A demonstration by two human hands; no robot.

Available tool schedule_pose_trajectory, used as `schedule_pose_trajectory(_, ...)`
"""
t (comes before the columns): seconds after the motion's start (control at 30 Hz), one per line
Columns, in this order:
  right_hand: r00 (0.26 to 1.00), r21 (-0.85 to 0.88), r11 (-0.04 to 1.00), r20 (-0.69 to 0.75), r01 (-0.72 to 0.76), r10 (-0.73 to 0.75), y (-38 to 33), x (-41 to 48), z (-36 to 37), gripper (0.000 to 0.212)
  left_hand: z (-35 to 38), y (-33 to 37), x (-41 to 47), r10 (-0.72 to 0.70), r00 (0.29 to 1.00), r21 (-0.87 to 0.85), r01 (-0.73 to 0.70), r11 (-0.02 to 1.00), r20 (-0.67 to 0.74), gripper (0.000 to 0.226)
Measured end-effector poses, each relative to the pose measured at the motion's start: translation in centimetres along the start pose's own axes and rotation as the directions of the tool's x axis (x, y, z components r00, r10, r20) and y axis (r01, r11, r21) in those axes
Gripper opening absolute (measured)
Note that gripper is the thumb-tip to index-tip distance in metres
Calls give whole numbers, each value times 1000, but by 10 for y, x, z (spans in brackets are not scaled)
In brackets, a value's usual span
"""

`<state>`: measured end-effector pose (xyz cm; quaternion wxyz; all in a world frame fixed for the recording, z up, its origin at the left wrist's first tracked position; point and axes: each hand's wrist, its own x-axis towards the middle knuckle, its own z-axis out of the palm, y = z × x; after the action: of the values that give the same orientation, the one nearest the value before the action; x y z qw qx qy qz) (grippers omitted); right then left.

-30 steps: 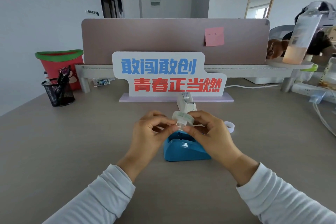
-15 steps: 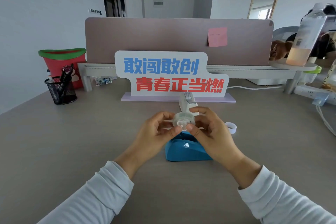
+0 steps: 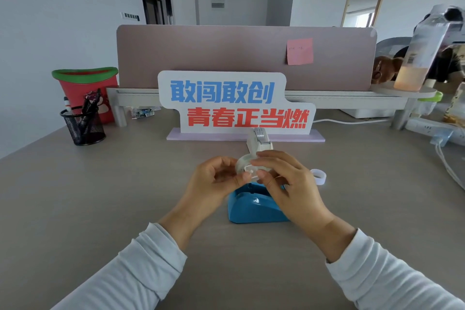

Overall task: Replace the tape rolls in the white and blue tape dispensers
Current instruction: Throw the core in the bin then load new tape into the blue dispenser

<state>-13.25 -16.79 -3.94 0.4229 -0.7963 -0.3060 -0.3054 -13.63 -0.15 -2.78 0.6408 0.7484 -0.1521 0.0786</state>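
Observation:
A clear tape roll (image 3: 245, 162) with a white plastic core is held between both hands just above the blue tape dispenser (image 3: 254, 207). My left hand (image 3: 214, 184) pinches its left side and my right hand (image 3: 289, 184) grips its right side, fingers over the top. The blue dispenser rests on the desk under my hands, partly hidden by the right hand. Behind them stands the white tape dispenser (image 3: 260, 139) with a roll inside. A small white tape roll (image 3: 319, 176) lies on the desk to the right.
A sign with blue and red characters (image 3: 234, 103) stands behind the dispensers. A black mesh pen holder (image 3: 83, 124) and a red bin (image 3: 85, 88) are at the back left. A bottle (image 3: 422, 58), power strip (image 3: 432, 129) and cables sit at the right.
The hands have turned the roll between the fingers while staying just above the blue dispenser; my right fingers now lie over its top. The camera view shifted slightly.

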Motion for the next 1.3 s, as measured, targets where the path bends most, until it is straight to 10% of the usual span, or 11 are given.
schedule_pose_trajectory(0.27,1000,-70,998,16,-10,11,2,2,-5,29,-2,2,1,-20,999,47,18,999,29,12)
schedule_pose_trajectory(1.3,996,-428,900,29,84,-79,-8,2,-9,13,-1,6,0,-12,999,131,7,991,35,14)
